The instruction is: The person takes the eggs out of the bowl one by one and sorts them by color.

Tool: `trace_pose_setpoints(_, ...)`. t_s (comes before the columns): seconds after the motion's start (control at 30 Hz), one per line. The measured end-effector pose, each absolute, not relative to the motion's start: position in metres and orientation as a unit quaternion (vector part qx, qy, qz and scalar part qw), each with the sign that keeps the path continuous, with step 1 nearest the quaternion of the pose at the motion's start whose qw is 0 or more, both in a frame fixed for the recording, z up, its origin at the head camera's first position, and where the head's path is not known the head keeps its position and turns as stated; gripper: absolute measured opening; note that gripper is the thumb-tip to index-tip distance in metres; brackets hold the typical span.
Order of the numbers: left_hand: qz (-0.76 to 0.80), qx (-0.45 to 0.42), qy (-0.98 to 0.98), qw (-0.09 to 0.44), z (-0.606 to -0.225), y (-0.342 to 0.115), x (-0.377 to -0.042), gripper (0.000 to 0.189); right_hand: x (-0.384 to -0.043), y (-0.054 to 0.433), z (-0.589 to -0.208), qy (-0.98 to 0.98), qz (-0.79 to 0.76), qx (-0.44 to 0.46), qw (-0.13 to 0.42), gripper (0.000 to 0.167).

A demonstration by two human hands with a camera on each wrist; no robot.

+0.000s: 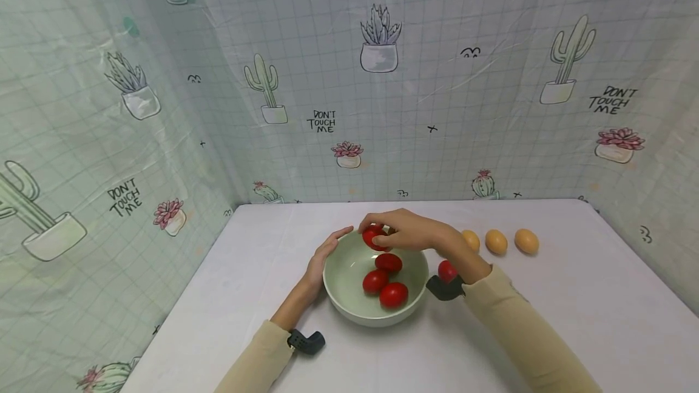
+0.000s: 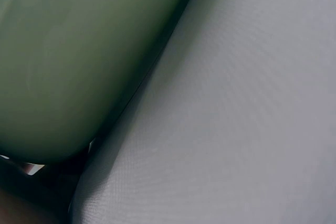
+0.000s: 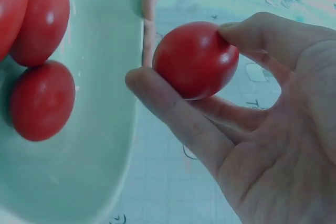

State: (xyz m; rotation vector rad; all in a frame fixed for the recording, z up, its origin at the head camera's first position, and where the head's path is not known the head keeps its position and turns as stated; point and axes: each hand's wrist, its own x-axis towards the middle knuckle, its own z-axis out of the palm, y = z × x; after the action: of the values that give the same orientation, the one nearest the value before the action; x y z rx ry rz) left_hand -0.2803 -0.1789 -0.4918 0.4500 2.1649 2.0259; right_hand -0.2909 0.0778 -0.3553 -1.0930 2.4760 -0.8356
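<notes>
A pale green bowl (image 1: 349, 308) stands on the white table, with three red eggs (image 1: 375, 282) lying inside it. My right hand (image 1: 409, 230) pinches another red egg (image 3: 195, 60) between thumb and fingertips, over the bowl's far rim in the head view. The right wrist view shows that egg beside the bowl's edge, smooth and glossy. My left hand (image 1: 321, 261) rests against the bowl's left side, its fingers stretched along the rim. The bowl's outer wall (image 2: 79, 51) fills the upper left of the left wrist view, where most of the left hand is hidden.
One more red egg (image 1: 447, 271) lies on the table (image 1: 573, 296) right of the bowl, partly covered by the right wrist. Behind it sit several yellow-orange eggs (image 1: 496, 241) in a row. A cactus-print curtain (image 1: 426, 108) hangs behind the table and at its sides.
</notes>
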Motion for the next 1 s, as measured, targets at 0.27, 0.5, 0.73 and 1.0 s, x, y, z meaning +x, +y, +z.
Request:
trace_pose_setpoints(0.27, 0.687, 0.148, 0.709, 0.066, -0.492, -0.179, -0.280, 0.054, -0.280, 0.101, -0.349, 0.859, -0.343, -0.355, 0.138, 0.046)
trace_pose_setpoints(0.5, 0.685, 0.156, 0.709, 0.064, -0.494, -0.180, -0.280, 0.053, -0.276, 0.126, -0.352, 0.860, -0.351, -0.355, 0.103, 0.046)
trace_pose_setpoints(0.73, 0.683, 0.159, 0.710, 0.060, -0.495, -0.179, -0.282, 0.053, -0.273, 0.152, -0.355, 0.860, -0.361, -0.355, 0.072, 0.045)
trace_pose_setpoints(1.0, 0.684, 0.153, 0.711, 0.060, -0.495, -0.178, -0.282, 0.052, -0.268, 0.181, -0.359, 0.866, -0.366, -0.334, 0.061, 0.045)
